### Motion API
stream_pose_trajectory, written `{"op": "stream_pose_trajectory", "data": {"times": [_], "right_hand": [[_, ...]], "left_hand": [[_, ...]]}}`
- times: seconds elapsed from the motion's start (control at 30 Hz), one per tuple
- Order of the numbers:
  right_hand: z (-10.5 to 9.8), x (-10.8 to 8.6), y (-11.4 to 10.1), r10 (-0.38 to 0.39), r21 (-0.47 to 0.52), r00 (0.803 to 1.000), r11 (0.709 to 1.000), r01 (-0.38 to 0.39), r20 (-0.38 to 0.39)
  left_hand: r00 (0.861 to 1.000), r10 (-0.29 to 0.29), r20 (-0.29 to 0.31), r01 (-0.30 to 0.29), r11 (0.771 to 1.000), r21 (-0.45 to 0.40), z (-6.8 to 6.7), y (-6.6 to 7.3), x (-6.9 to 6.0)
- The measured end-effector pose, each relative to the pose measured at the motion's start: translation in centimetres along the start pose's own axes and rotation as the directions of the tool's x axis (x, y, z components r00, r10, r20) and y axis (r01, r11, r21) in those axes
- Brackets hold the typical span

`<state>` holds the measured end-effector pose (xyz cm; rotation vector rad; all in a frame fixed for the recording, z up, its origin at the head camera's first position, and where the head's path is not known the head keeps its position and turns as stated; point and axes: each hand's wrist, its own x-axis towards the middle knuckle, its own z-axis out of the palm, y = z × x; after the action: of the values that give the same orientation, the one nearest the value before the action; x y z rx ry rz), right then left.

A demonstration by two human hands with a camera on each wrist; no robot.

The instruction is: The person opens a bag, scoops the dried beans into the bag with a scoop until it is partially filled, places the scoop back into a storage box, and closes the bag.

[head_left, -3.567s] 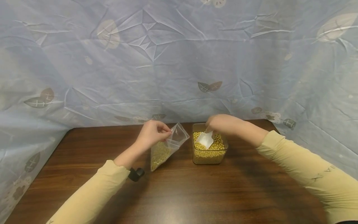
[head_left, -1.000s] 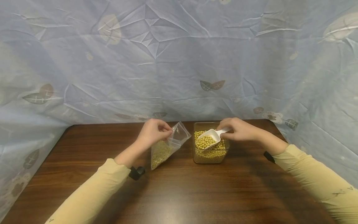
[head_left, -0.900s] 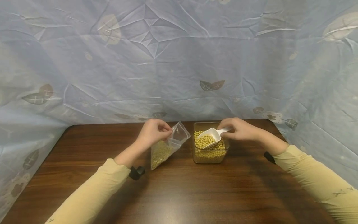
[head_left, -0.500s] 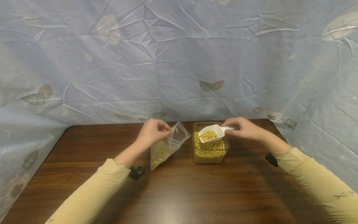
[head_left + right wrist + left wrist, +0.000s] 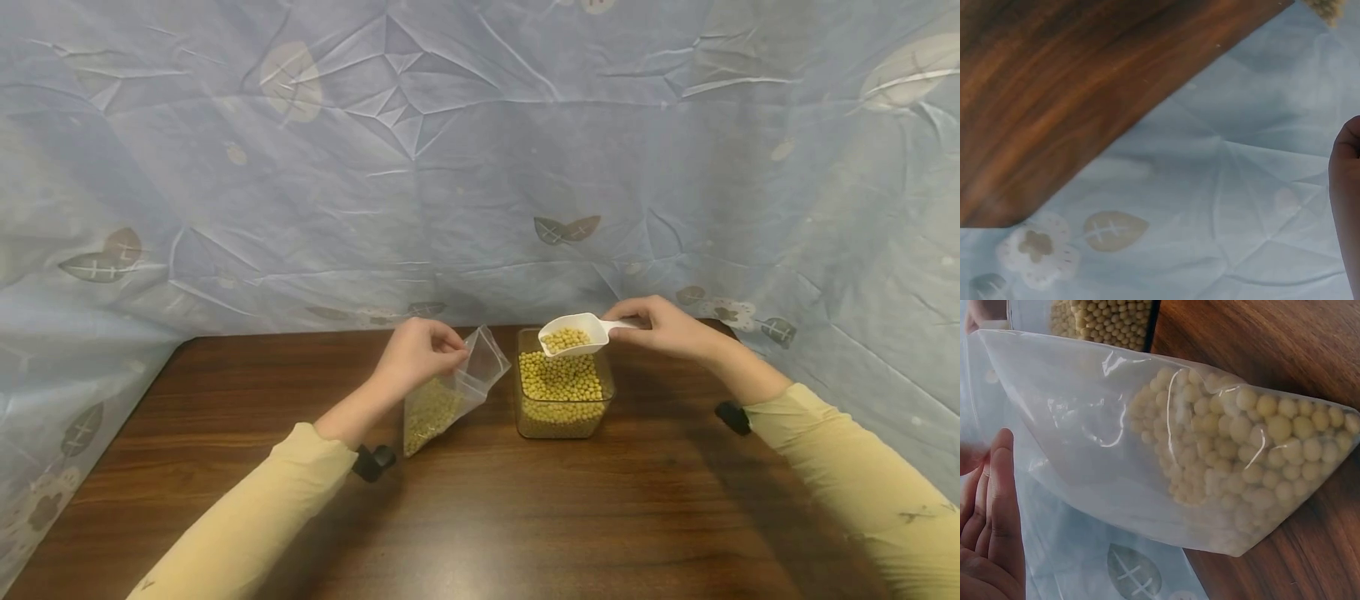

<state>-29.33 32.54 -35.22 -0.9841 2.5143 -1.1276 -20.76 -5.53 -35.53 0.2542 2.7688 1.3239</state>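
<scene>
In the head view my left hand (image 5: 416, 354) pinches the upper edge of a clear plastic bag (image 5: 480, 371), whose lower part holds yellow beans and rests on the table. The left wrist view shows the bag (image 5: 1097, 425) bulging with beans, with the left hand (image 5: 997, 531) at its top. My right hand (image 5: 663, 327) grips the handle of a white scoop (image 5: 596, 333) carrying some beans. The scoop hangs above the back of a clear square container (image 5: 558, 429) of yellow beans. Only part of the right hand (image 5: 1346, 181) shows in the right wrist view; the scoop is outside it.
A dark brown wooden table (image 5: 480, 525) lies under everything. Pale blue patterned cloth (image 5: 465, 167) hangs behind it and at both sides. Black wrist-worn devices show at the left wrist (image 5: 372, 462) and the right wrist (image 5: 732, 417).
The right hand has raised the scoop out of the beans in the container, with beans in its bowl. The left hand has stayed almost in place on the bag, shifting slightly right.
</scene>
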Motion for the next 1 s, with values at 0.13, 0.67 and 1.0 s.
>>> {"op": "stream_pose_trajectory", "data": {"times": [0.13, 0.67, 1.0], "right_hand": [[-0.2, 1.3, -1.2, -0.011, -0.074, 1.000, 0.997, 0.012, 0.013], [2.6, 6.1, -5.6, -0.097, -0.207, 0.988, 0.971, 0.121, 0.122], [3.5, 6.8, -6.4, -0.361, -0.448, 0.924, 0.810, 0.379, 0.129]], "left_hand": [[1.000, 0.002, -0.005, -0.002, 1.000, 0.007, -0.1, 0.1, -0.1], [1.000, -0.012, -0.005, 0.011, 1.000, -0.015, 0.1, 0.1, 0.0], [1.000, 0.001, -0.015, -0.001, 1.000, 0.013, -0.2, -0.2, 0.2]]}}
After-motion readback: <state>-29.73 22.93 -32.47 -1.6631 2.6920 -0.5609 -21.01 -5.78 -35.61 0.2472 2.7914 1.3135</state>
